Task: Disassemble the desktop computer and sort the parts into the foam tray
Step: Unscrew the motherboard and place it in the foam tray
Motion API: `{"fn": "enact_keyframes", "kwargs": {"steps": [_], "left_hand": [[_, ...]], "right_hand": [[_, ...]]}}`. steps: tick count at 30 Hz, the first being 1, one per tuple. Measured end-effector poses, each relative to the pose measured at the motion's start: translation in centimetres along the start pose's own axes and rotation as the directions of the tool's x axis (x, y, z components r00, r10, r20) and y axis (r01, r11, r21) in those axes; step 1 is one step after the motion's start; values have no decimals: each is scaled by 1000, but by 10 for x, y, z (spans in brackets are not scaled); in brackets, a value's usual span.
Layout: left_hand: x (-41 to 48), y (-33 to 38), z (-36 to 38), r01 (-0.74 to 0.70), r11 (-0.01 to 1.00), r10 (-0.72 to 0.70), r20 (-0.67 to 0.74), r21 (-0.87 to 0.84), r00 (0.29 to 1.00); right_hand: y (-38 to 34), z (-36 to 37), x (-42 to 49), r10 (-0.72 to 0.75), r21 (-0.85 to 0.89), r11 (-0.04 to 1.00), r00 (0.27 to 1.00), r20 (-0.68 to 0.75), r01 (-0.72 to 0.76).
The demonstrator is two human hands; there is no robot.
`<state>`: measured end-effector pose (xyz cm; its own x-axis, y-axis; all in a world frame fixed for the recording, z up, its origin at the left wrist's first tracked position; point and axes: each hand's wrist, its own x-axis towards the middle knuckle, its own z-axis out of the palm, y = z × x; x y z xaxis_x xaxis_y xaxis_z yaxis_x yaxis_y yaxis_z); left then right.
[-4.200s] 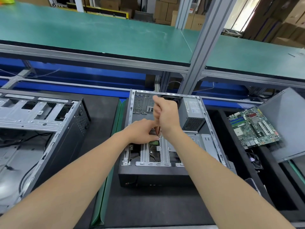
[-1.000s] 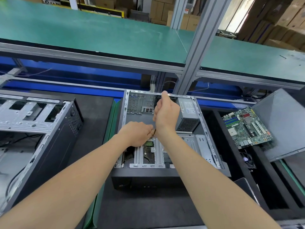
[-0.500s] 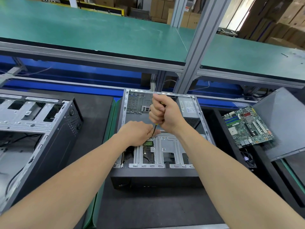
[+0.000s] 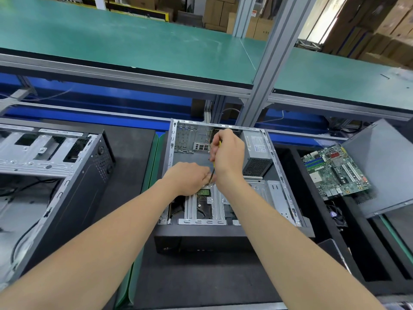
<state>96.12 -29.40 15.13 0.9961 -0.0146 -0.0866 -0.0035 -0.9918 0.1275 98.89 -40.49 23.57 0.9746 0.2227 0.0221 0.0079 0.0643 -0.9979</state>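
Right hand clenches one screwdriver, its tip on the open computer case. Left hand curls beside the tip, its grasp unclear. One motherboard lies in the foam tray, well right of the fingers.

Black mat under computer case

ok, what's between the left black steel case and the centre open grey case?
Head view: flat black mat, then a narrow green strip beside the centre case.
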Motion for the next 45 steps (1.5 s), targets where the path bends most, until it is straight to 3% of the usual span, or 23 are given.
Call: {"fn": "enact_keyframes", "kwargs": {"steps": [3, 6, 12, 16, 19, 22, 24, 26, 29, 33, 38, 45], "left_hand": [[1, 1, 0, 3, 1000, -3, -9, 4, 1000], [1, 0, -1, 11, 1000, -11, 4, 20, 1000], [1, 0, 1, -14, 999, 15, -16, 34, 1000], [0, -1, 1, -3, 1000, 3, -18, 13, 1000], [1, 0, 1, 14, 1000, -14, -6, 9, 1000], [1, -1, 2, 33, 999, -33, 5, -12, 999], [0, -1, 1, 31, 999, -31, 1, -25, 1000], [0, 0, 0, 21, 1000, -21, 0, -13, 1000], [0, 0, 1, 28, 999, -28, 1, -31, 1000], [0, 0, 1, 18, 999, -19, -14, -32, 1000], [0, -1, 2, 23, 1000, -23, -16, 7, 1000], [0, 0, 3, 31, 1000, -31, -28, 3, 999]], "right_hand": [[3, 0, 0, -10, 100, 995, 1000, 5, 9], [1, -5, 11, 41, 129, 989, 978, 204, -69], [1, -27, 35, 105, 175, 952, 805, 584, -251], [-3, -26, 40, 119, 152, 942, 720, 684, -300], [-5, -24, 36, 100, 130, 956, 707, 700, -264], [-5, -23, 24, 46, 29, 996, 794, 606, -80], [-6, -20, 13, -10, -40, 999, 899, 437, 31], [-4, -14, 6, 11, 24, 1000, 978, 209, -16], [1, -2, 1, 25, 38, 999, 999, -25, -24], [8, 5, -3, -55, 92, 994, 993, -106, 65], [6, -7, 12, -9, 158, 987, 959, 282, -37], [7, -26, 38, 94, 211, 934, 766, 636, -290]]}}
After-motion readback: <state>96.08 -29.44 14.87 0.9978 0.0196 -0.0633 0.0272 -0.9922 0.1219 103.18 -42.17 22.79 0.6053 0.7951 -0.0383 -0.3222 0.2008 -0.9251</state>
